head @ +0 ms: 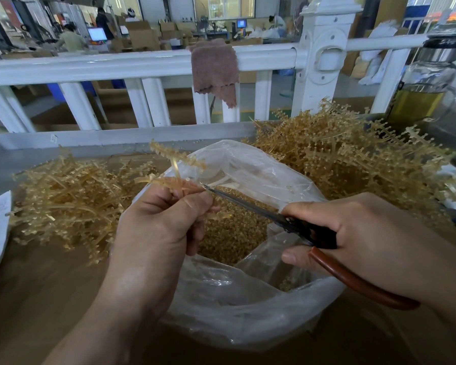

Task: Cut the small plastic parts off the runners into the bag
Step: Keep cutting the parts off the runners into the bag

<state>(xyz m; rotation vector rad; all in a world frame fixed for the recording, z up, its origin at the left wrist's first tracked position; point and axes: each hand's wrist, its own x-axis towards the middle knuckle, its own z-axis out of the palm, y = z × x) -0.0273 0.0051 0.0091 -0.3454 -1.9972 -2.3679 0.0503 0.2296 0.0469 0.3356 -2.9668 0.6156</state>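
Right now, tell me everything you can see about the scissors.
The scissors have slim, dark metal blades, a black pivot and a reddish-brown handle loop that looks coated. The blades look almost closed and slant up and left, over the open bag. Their tip meets the runner pinched in the left hand. The right hand holds the handles, fingers curled round them; that hand hides the other handle.

You're on a factory floor, pretty clearly: stacked cardboard boxes (pixel 142 35) and workers (pixel 70 39) at screens (pixel 97 34) past the white railing (pixel 116 65), heaps of plastic runners (pixel 340 159) on your table (pixel 50 285).
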